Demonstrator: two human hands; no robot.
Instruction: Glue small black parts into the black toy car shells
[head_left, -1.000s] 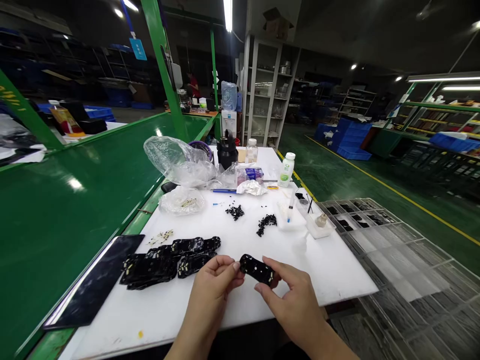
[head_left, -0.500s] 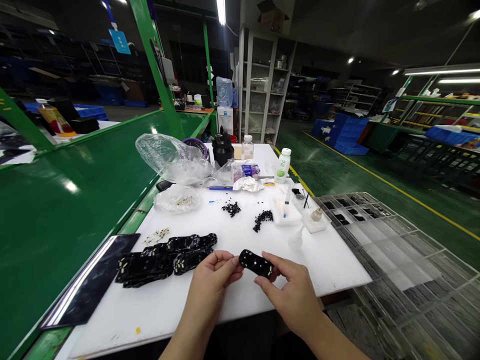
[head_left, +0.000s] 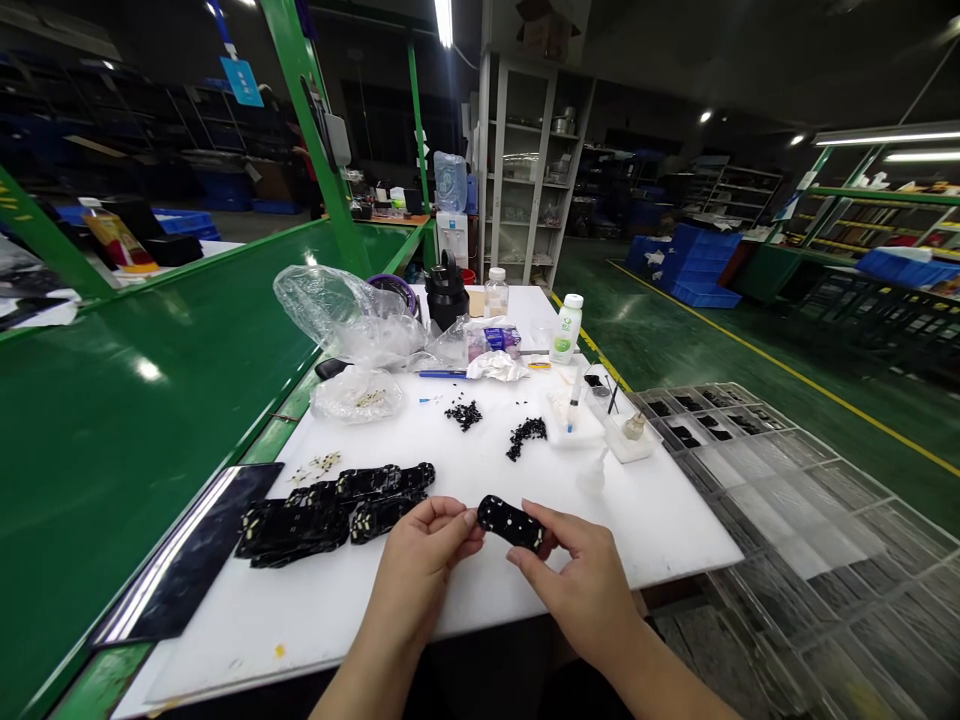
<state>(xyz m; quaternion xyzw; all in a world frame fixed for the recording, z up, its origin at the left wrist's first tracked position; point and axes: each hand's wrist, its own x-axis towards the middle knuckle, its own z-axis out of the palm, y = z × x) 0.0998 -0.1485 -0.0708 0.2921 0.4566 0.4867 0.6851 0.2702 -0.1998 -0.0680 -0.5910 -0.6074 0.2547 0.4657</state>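
Note:
Between my two hands, above the front of the white work board, is a flat black plastic part (head_left: 511,523) with rounded ends and small pale spots. My right hand (head_left: 581,560) grips its right end between thumb and fingers. The fingertips of my left hand (head_left: 435,545) are pinched together at its left end; whether they also hold something small is hidden. To the left lies a stack of similar black parts (head_left: 296,530). Beyond the held part are two heaps of tiny black pieces (head_left: 526,436), and small cream pieces (head_left: 324,463) are scattered behind the stack.
A white squeeze bottle (head_left: 566,328), a black flask (head_left: 447,295) and clear plastic bags (head_left: 352,325) stand at the back. A syringe (head_left: 574,390) rests in a white tray at right. A dark glossy panel (head_left: 191,560) lies left; compartment trays (head_left: 795,500) sit at right.
The view has shifted very slightly. Both hands keep the black part in nearly the same place, with its face tilted a little differently.

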